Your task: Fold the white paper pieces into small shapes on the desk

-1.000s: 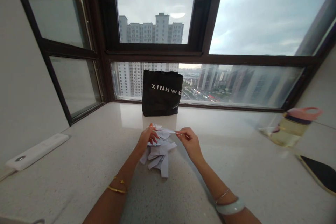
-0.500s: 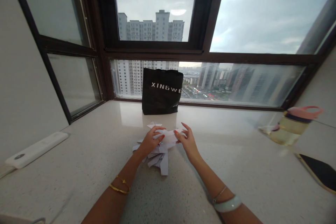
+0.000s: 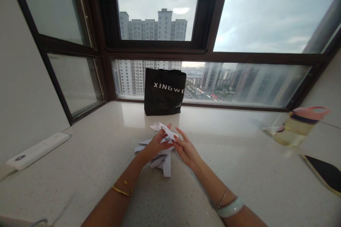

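Between my two hands is a small piece of folded white paper, tilted above the counter. My left hand grips its left side, thumb below and fingers behind it. The thumb and fingers of my right hand pinch its lower right end. Under and beside my hands lies a loose pile of white paper pieces, several of them folded into strips. Part of the pile is hidden by my left hand. One more pointed piece of paper lies at the pile's far edge.
A black bag stands upright by the window. On the right are a bottle with a pink lid and a dark phone-like slab. A white power strip lies at left on the speckled counter.
The paper in my hands has turned from lying nearly level to a slanted position. My right hand has moved left, closer to my left hand.
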A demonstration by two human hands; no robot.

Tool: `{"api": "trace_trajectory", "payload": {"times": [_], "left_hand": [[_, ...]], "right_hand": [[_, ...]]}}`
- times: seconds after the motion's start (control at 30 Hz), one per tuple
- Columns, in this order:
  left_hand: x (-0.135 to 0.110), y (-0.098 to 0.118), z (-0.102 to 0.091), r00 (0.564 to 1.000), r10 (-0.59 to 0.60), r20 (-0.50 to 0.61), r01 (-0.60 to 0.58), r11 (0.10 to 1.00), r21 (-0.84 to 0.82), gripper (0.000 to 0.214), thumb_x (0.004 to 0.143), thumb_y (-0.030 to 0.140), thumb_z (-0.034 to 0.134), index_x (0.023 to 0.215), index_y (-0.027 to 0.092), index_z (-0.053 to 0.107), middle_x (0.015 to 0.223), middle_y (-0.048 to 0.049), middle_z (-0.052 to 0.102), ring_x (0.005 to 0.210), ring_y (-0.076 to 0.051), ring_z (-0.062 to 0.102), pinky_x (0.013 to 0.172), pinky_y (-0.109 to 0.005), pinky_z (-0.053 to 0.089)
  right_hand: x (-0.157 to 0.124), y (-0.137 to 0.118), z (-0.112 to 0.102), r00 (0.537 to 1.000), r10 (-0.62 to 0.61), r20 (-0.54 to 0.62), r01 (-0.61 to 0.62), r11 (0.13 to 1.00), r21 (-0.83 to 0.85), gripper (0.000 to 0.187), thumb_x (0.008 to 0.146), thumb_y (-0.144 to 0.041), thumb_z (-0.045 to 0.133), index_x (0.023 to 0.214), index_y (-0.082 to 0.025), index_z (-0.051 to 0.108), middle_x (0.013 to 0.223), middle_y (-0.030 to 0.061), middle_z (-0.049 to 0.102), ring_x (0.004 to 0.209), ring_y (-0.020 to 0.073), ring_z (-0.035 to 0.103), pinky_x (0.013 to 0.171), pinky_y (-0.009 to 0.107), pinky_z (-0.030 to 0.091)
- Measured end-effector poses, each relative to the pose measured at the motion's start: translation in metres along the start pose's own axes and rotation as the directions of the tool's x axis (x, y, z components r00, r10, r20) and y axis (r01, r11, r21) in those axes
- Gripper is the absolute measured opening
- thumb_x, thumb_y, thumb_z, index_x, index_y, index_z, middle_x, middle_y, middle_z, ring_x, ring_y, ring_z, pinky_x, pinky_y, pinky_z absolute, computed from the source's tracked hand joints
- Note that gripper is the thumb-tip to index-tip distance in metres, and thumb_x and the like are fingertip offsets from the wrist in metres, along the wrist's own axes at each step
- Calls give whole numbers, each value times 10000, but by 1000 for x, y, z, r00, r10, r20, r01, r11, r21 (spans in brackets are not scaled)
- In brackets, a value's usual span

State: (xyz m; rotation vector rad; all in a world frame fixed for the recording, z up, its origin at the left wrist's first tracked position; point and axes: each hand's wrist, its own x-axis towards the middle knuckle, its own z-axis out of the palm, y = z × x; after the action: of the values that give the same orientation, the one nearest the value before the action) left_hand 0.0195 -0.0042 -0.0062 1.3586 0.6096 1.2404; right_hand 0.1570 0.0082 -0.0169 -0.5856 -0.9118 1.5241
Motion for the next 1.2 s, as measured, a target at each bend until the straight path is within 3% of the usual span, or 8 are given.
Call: {"api": "trace_trajectory", "payload": {"times": [0.2,0.37,0.57,0.7,0.83,0.93,1.1,1.2], "left_hand": [[2,3,2,999,40,-22,-36,984,175,312,617,340,683,877,173,644,1137,-93,572,1074,-233,489,906,-339,365],[4,6,-6,978,56,-199,-13,977,214,366,723,426,550,969,160,601,923,-60,656,836,-179,579,768,-296,433],[7,5,-18,980,85,-179,5,892,452,323,675,380,609,920,173,648,841,-44,655,740,-155,575,680,-251,452],[9,-1,-14,927,-4,-375,64,987,150,470,661,411,633,1066,186,551,851,-27,637,684,-113,588,630,-232,477],[6,-5,-3,964,-172,-204,142,978,-156,358,670,387,647,930,146,591,940,-73,650,797,-138,612,732,-265,491],[6,-8,-2,938,-175,-298,114,971,-211,293,689,336,644,877,114,608,928,-85,663,821,-151,620,772,-269,494],[12,-8,-19,832,-99,-546,-64,960,-273,193,737,240,609,874,108,577,867,-67,672,765,-140,639,759,-280,521],[13,-5,-26,786,-64,-615,-142,949,-280,124,757,194,579,851,116,562,880,-55,669,771,-138,642,764,-283,527]], "right_hand": [[4,-3,-5,998,51,-24,-53,996,-76,424,570,-306,710,954,-236,546,791,0,628,654,130,587,547,248,480],[4,-9,-3,974,-202,-98,132,867,-480,391,662,-535,551,841,-192,604,734,10,579,491,82,467,407,210,363],[3,-13,0,979,-206,-6,177,854,-490,362,549,-496,672,675,-192,522,466,-61,504,356,60,372,350,199,299],[5,-11,-5,975,-193,-115,148,937,-315,353,534,-438,709,615,-195,467,449,-45,533,402,96,485,428,226,404],[7,-5,-9,990,-114,-83,81,944,-320,357,534,-455,703,624,-183,491,550,4,595,526,148,575,533,281,463],[12,1,-17,987,-154,-36,107,817,-567,381,619,-534,592,720,-167,570,676,44,620,622,172,582,566,305,457],[19,7,-43,941,-340,8,97,246,-964,245,522,-365,717,667,-196,613,794,68,620,798,215,540,664,315,398],[22,1,-47,980,-198,3,66,308,-949,214,541,-373,691,556,-196,572,605,9,583,632,166,527,568,271,369]]}}
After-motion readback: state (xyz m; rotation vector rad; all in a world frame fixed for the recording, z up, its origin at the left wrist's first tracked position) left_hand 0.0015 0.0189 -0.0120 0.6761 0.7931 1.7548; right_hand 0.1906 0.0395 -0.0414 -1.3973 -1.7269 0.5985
